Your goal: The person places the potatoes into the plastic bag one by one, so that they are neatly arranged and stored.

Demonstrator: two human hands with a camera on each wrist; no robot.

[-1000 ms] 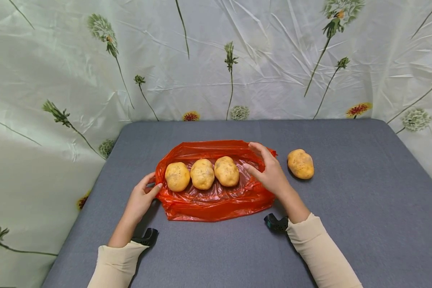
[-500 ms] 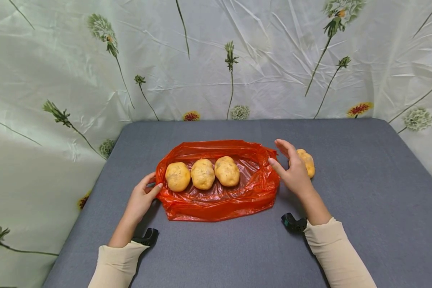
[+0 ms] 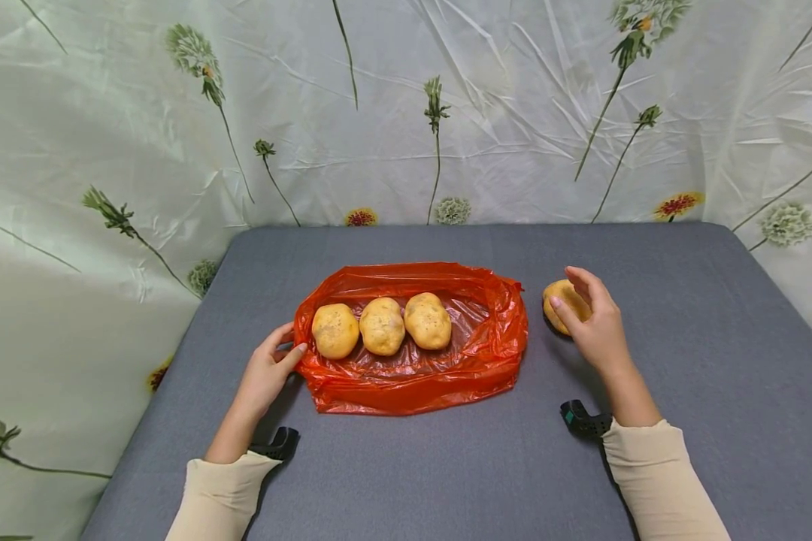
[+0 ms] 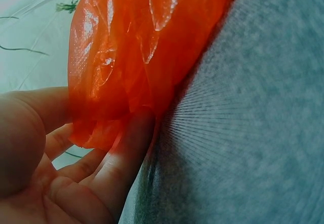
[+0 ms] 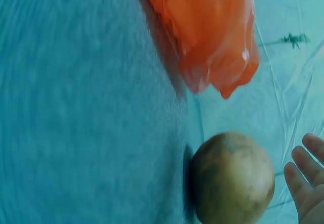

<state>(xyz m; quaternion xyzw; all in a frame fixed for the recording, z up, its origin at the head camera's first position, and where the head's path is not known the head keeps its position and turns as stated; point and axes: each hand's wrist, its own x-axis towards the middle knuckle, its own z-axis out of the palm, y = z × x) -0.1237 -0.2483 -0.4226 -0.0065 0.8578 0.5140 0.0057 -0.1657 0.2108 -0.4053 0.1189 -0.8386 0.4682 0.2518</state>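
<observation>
A red plastic bag (image 3: 413, 397) lies spread open on the grey table, with three yellow potatoes in a row inside: the left potato (image 3: 334, 331), the middle potato (image 3: 382, 327) and the right potato (image 3: 428, 321). My left hand (image 3: 265, 378) holds the bag's left edge; the left wrist view has thumb and fingers around the plastic (image 4: 147, 46). To the right of the bag, a fourth potato (image 5: 233, 181) rests on the table. Over it in the head view reaches my right hand (image 3: 601, 327), fingers spread and holding nothing; the right wrist view has a gap between its fingertips and the potato.
The grey table (image 3: 433, 481) ends at a back edge against a pale floral cloth (image 3: 379, 135). Black wrist mounts sit under both forearms: the left mount (image 3: 280, 445) and the right mount (image 3: 585, 419).
My right hand has moved right, from over the bag's right side to the fourth potato. The left hand and the bag have stayed where they were.
</observation>
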